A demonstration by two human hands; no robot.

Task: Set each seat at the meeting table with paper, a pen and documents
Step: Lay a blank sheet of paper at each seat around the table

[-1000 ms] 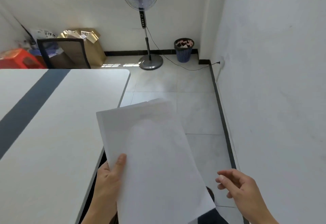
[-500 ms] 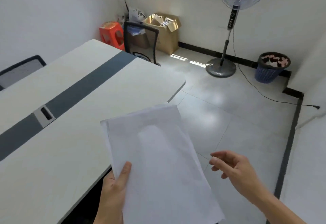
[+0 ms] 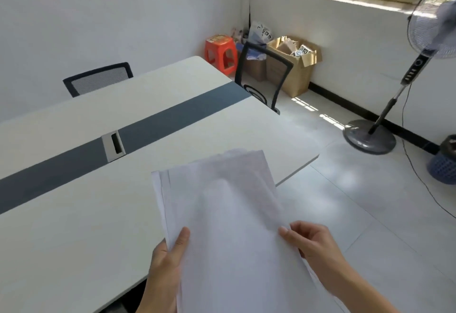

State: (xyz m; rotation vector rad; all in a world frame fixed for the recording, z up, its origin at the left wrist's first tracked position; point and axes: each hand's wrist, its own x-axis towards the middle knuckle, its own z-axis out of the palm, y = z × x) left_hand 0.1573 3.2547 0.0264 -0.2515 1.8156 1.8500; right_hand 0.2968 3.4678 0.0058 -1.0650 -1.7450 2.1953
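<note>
A stack of white paper sheets is held over the near corner of the meeting table. My left hand grips the stack's lower left edge, thumb on top. My right hand pinches the right edge of the top sheets, which are slightly fanned at the far end. The table is pale with a dark grey strip down the middle and a cable slot. I see no pen or other documents on it.
A black mesh chair stands at the table's far side and another at its end. Behind are an orange stool, cardboard boxes, a standing fan with a trailing cord, and a blue bin.
The view has swung left, bringing more of the table and the chairs into sight. My right hand came in from open air and took hold of the stack's right edge.
</note>
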